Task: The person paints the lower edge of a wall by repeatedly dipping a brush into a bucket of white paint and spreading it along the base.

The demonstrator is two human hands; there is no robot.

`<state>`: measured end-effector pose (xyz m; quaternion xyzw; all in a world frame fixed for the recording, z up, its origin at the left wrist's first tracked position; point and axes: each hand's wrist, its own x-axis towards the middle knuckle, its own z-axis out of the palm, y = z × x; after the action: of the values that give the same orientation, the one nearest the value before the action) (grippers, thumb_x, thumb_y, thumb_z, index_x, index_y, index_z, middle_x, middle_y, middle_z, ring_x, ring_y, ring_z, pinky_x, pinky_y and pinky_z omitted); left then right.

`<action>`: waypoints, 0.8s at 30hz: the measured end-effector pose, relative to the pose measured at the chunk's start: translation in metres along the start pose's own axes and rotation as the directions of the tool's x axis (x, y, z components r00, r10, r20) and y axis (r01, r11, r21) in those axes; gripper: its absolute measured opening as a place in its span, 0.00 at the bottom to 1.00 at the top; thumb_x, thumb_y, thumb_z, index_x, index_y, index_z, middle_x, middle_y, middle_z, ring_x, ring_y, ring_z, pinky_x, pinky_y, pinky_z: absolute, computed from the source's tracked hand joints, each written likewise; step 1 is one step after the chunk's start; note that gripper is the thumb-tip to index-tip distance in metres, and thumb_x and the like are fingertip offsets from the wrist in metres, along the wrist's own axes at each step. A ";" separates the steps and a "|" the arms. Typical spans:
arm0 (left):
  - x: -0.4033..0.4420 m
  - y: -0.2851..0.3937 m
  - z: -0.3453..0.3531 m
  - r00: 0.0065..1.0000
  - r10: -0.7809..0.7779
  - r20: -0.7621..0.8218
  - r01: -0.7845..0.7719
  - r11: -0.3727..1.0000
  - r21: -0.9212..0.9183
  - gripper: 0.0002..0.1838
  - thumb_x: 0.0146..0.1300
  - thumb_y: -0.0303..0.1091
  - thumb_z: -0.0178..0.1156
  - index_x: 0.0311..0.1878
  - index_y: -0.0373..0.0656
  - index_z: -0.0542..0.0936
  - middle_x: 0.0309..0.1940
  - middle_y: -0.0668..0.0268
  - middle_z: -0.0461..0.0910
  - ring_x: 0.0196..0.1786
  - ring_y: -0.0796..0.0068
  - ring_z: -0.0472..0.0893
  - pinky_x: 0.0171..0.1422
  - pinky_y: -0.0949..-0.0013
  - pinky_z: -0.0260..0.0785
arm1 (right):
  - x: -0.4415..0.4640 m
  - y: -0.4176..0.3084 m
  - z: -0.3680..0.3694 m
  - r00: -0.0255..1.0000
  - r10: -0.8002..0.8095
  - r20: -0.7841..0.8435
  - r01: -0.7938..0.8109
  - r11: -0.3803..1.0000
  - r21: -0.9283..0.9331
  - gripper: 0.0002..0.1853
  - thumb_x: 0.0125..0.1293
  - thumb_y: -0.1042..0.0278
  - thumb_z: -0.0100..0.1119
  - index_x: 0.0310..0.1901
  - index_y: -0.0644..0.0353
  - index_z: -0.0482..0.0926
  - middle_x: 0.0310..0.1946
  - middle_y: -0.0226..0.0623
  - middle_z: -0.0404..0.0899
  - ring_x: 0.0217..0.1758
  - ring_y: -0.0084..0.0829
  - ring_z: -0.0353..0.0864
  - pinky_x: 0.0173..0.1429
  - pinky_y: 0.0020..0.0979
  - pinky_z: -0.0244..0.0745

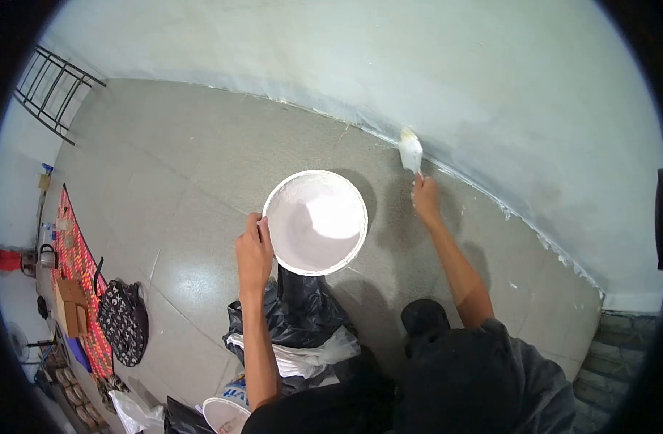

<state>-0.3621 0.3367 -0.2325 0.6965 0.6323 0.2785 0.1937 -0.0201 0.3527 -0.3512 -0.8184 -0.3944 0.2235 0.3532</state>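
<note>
My left hand is closed on the near left rim of a round white bucket, which hangs over the floor in front of me. Its inside is pale and coated, with a bright patch of light in it. Out to the right, my right hand grips the handle of a paintbrush smeared with white. The bristle end is at the foot of the pale wall, near the line where it meets the floor. Whether the bristles touch the wall I cannot tell.
Below the bucket lies a black plastic bag; another white bucket stands near my left forearm. To the left are a patterned backpack, a red mat and a cardboard box. A black metal frame leans far left.
</note>
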 end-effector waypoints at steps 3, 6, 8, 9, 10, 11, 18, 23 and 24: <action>0.000 -0.001 0.002 1.000 -0.003 -0.003 0.003 1.000 -0.004 0.12 0.70 0.34 0.44 0.38 0.35 0.72 0.18 0.46 0.73 0.22 0.49 0.76 0.25 0.58 0.64 | -0.005 -0.005 -0.009 0.994 0.075 0.076 -0.076 0.997 0.002 0.17 0.66 0.63 0.47 0.31 0.72 0.76 0.24 0.55 0.77 0.28 0.50 0.78 0.32 0.42 0.69; 0.001 0.002 0.000 1.000 -0.006 0.003 0.006 1.000 -0.007 0.12 0.70 0.34 0.43 0.38 0.35 0.72 0.19 0.45 0.73 0.23 0.48 0.77 0.26 0.57 0.64 | 0.001 -0.002 0.043 1.000 0.019 0.014 -0.019 0.999 0.048 0.15 0.65 0.65 0.48 0.31 0.72 0.76 0.25 0.54 0.77 0.29 0.47 0.79 0.33 0.41 0.70; 0.001 0.002 -0.001 1.000 -0.003 0.015 0.003 1.000 0.007 0.12 0.70 0.34 0.43 0.38 0.35 0.72 0.19 0.45 0.73 0.23 0.48 0.77 0.27 0.57 0.64 | 0.008 -0.028 0.062 1.000 -0.029 -0.006 0.029 0.999 0.013 0.14 0.64 0.67 0.49 0.32 0.72 0.76 0.26 0.54 0.77 0.30 0.46 0.80 0.35 0.42 0.71; 0.002 0.003 -0.001 1.000 0.006 0.011 -0.006 1.000 0.012 0.12 0.70 0.34 0.43 0.38 0.35 0.72 0.19 0.45 0.73 0.23 0.48 0.77 0.27 0.57 0.64 | 0.009 -0.048 0.062 0.999 -0.041 0.005 0.041 0.999 0.024 0.13 0.63 0.68 0.49 0.33 0.72 0.76 0.26 0.55 0.78 0.31 0.46 0.80 0.36 0.43 0.71; 0.001 0.003 -0.001 1.000 0.014 0.008 -0.014 1.000 0.018 0.12 0.70 0.34 0.43 0.38 0.35 0.72 0.19 0.45 0.73 0.23 0.48 0.77 0.27 0.58 0.64 | 0.022 -0.058 0.070 0.989 -0.111 0.095 0.117 0.992 -0.050 0.13 0.62 0.68 0.49 0.33 0.73 0.77 0.28 0.56 0.78 0.34 0.49 0.80 0.38 0.44 0.72; 0.001 0.002 -0.001 1.000 0.019 0.007 -0.020 1.000 0.023 0.12 0.70 0.34 0.43 0.38 0.35 0.72 0.19 0.46 0.73 0.23 0.48 0.77 0.27 0.58 0.64 | 0.031 -0.065 0.077 0.966 -0.173 0.191 0.197 0.973 -0.118 0.13 0.61 0.68 0.50 0.33 0.73 0.77 0.29 0.57 0.78 0.36 0.52 0.80 0.40 0.45 0.72; 0.000 0.002 0.000 0.999 -0.035 0.027 0.036 0.999 -0.024 0.12 0.70 0.34 0.43 0.39 0.35 0.72 0.19 0.46 0.73 0.22 0.51 0.77 0.27 0.60 0.65 | 0.044 -0.093 0.120 0.992 -0.091 0.087 0.089 0.996 0.032 0.14 0.59 0.70 0.48 0.30 0.75 0.79 0.31 0.61 0.78 0.40 0.57 0.79 0.45 0.47 0.73; 0.001 0.003 -0.001 0.999 -0.045 0.025 0.046 0.998 -0.050 0.12 0.70 0.34 0.44 0.39 0.35 0.72 0.19 0.47 0.73 0.21 0.55 0.77 0.26 0.62 0.65 | 0.056 -0.124 0.107 0.955 -0.201 0.218 0.219 0.974 -0.061 0.15 0.59 0.65 0.53 0.33 0.73 0.79 0.32 0.60 0.78 0.39 0.54 0.79 0.43 0.47 0.73; 0.001 0.002 0.000 0.999 -0.028 0.017 0.029 0.999 -0.044 0.12 0.70 0.34 0.44 0.39 0.35 0.72 0.18 0.47 0.73 0.21 0.55 0.77 0.26 0.62 0.65 | 0.058 -0.123 0.107 0.942 -0.246 0.229 0.270 0.959 -0.081 0.15 0.59 0.65 0.53 0.33 0.73 0.79 0.32 0.60 0.78 0.39 0.54 0.79 0.43 0.47 0.73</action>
<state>-0.3604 0.3371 -0.2307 0.6852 0.6343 0.2837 0.2182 -0.1151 0.4965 -0.3326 -0.7486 -0.5463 0.2408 0.2884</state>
